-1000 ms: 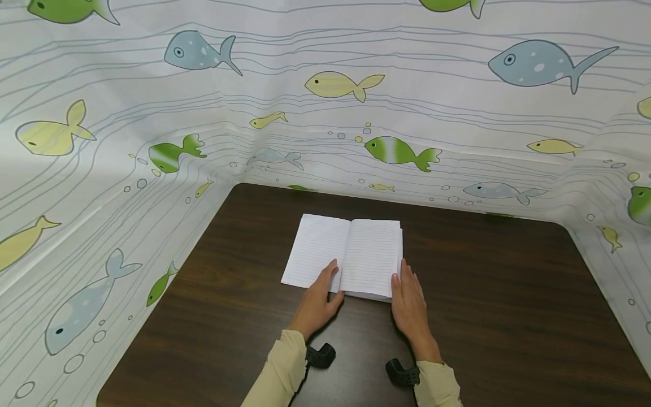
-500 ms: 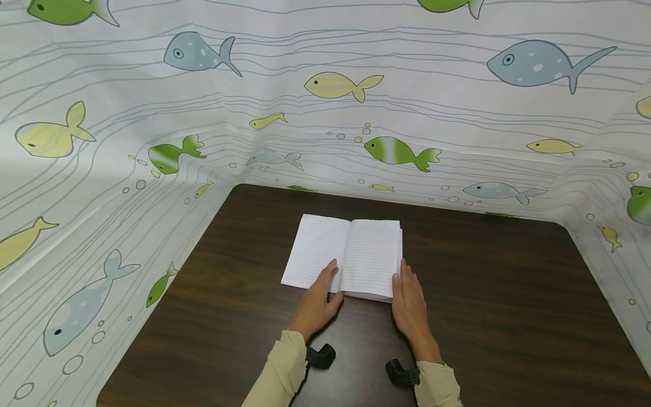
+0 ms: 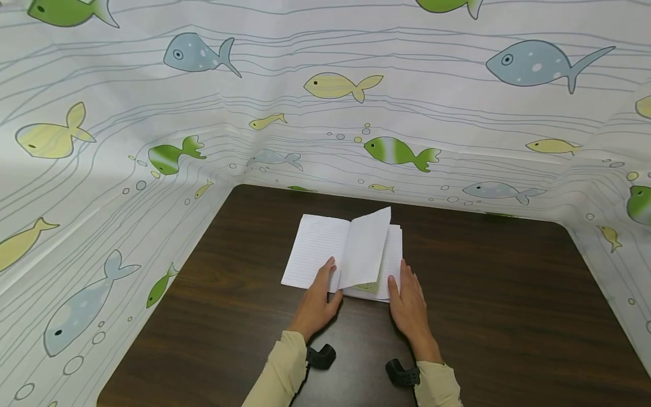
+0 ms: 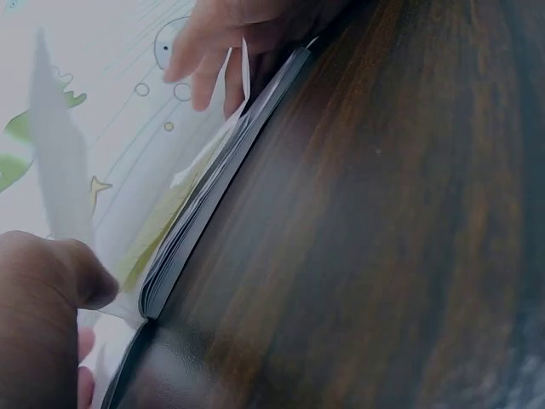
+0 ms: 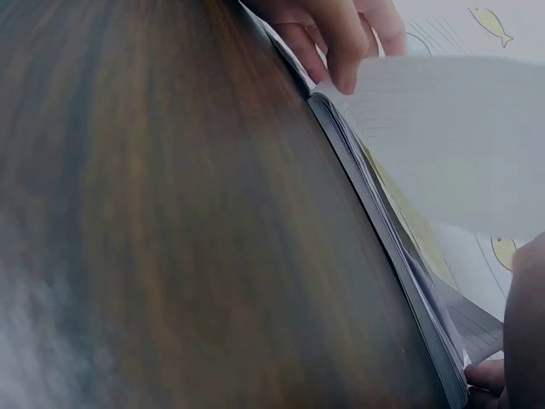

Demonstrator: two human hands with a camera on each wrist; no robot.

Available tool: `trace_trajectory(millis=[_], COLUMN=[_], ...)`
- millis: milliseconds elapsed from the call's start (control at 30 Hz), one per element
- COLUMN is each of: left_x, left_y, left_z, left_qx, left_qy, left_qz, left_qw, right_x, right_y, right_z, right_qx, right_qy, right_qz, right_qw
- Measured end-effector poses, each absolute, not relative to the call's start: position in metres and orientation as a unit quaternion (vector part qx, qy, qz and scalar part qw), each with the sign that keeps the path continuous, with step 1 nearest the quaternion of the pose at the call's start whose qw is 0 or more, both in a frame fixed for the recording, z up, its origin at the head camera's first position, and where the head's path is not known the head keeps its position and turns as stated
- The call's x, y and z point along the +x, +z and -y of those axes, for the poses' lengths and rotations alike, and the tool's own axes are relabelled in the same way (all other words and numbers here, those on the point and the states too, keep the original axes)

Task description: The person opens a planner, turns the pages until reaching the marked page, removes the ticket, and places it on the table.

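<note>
A lined notebook (image 3: 317, 240) lies spread on the table. One page (image 3: 362, 249) stands up from the spine, uncovering a yellowish-green sheet (image 3: 367, 287) beneath it. My left hand (image 3: 312, 305) rests on the left page beside the spine, its fingers loosely extended and its thumb at the bottom edge. At the right edge my right hand (image 3: 411, 311) holds the notebook's leaves, thumb on top and fingers alongside. In the right wrist view a bent page corner (image 5: 473, 324) rises next to the right thumb. The dark cover (image 4: 230, 170) shows edge-on in the left wrist view.
The dark wood-grain table (image 3: 508, 311) extends around the notebook. A white sheet printed with fish (image 3: 285, 56) walls it in at the back and both sides. A black strap device (image 3: 321, 356) sits on the left wrist, another (image 3: 402, 373) on the right.
One right-hand page has lifted and swung leftward, exposing the yellowish-green sheet. The right thumb has shifted slightly left; the left hand has stayed almost in place.
</note>
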State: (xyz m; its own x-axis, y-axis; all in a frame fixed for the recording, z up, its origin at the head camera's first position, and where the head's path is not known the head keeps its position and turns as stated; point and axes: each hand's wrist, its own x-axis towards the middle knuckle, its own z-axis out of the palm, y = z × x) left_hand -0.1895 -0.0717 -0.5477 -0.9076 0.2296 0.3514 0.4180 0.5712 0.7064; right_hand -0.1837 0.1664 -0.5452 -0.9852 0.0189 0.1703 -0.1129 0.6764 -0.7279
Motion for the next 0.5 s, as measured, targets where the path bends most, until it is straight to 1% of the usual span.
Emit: trace_trajectory(millis=[133, 367, 433, 500], left_x=[-0.193, -0.1973, -0.1978, -0.1981], left_y=[-0.5499, -0.5495, -0.5484, -0.5474], left_z=[0.071, 0.0723, 0.0732, 0.074], left_qx=[-0.181, -0.133, -0.12, -0.118], left_qy=[-0.438, -0.374, -0.347, -0.324], left_qz=[0.867, 0.87, 0.872, 0.874], left_qw=[0.154, 0.294, 0.324, 0.343], right_x=[-0.1833, -0.183, -0.1829, -0.1829], right_y=[-0.5453, -0.5459, -0.5455, -0.5453], right_z=[-0.1653, -0.1643, -0.1644, -0.1644], right_qx=[0.025, 0.028, 0.029, 0.03], right_qy=[0.392, 0.385, 0.386, 0.386], right_qz=[0.916, 0.918, 0.917, 0.917], right_qw=[0.078, 0.094, 0.093, 0.093])
